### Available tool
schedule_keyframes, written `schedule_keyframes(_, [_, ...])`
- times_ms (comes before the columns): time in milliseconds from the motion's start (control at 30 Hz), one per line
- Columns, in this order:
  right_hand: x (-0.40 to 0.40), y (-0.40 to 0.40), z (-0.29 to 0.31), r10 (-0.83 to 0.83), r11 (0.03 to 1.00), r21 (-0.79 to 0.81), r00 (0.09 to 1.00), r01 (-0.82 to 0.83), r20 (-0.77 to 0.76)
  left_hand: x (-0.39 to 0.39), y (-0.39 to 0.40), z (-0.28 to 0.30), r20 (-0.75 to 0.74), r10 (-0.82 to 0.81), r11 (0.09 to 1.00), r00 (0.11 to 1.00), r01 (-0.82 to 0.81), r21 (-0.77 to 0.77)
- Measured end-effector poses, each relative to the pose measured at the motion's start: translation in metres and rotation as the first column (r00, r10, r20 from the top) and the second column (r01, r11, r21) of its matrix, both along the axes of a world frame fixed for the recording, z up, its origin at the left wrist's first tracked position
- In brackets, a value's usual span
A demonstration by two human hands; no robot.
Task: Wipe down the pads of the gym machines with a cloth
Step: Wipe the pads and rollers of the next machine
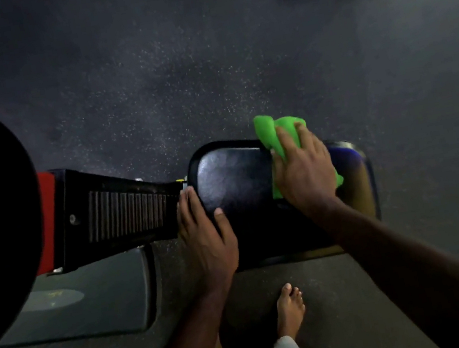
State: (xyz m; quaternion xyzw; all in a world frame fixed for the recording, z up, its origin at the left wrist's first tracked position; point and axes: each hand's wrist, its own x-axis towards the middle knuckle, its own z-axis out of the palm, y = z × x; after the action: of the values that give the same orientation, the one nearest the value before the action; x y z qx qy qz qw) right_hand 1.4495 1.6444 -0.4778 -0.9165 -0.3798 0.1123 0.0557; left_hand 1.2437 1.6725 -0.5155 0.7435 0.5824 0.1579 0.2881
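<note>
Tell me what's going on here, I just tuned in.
A person is wiping a black seat pad on a gym machine. The right hand presses a green cloth flat against the pad's far right part. The left hand grips the pad's left edge, next to the ribbed black frame, thumb on top. One bare foot stands on the floor below.

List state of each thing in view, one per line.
green cloth: bunched, pressed on the pad
seat pad: black, being wiped
right hand: flat on the cloth, fingers straight
left hand: grips the pad's left edge
bare foot: planted on floor
</note>
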Motion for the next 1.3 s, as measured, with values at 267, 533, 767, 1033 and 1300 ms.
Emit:
schedule_keyframes(267, [-0.038, -0.055, 0.006, 0.454, 0.891, 0.015, 0.890, -0.453, -0.038, 0.023, 0.013, 0.003, -0.073, -0.209, 0.973, 0.975, 0.215, 0.088])
schedule_keyframes(533, [-0.002, 0.001, 0.006, -0.043, 0.999, -0.030, 0.999, 0.042, -0.015, 0.041, 0.008, 0.009, -0.074, -0.260, 0.960, 0.963, 0.266, 0.086])
schedule_keyframes(767, [0.015, -0.105, 0.008, 0.038, 0.998, 0.041, 0.998, -0.040, 0.052, 0.051, -0.004, 0.014, -0.060, -0.327, 0.942, 0.943, 0.330, 0.054])
schedule_keyframes(1033, [0.013, -0.060, 0.001, 0.216, 0.975, 0.046, 0.976, -0.217, 0.029, 0.072, -0.016, 0.013, -0.033, -0.387, 0.920, 0.922, 0.388, 0.048])
schedule_keyframes(1300, [0.050, -0.075, 0.005, -0.538, 0.801, 0.170, 0.815, 0.573, -0.212, 0.085, -0.025, 0.024, -0.037, -0.437, 0.899, 0.899, 0.438, 0.018])
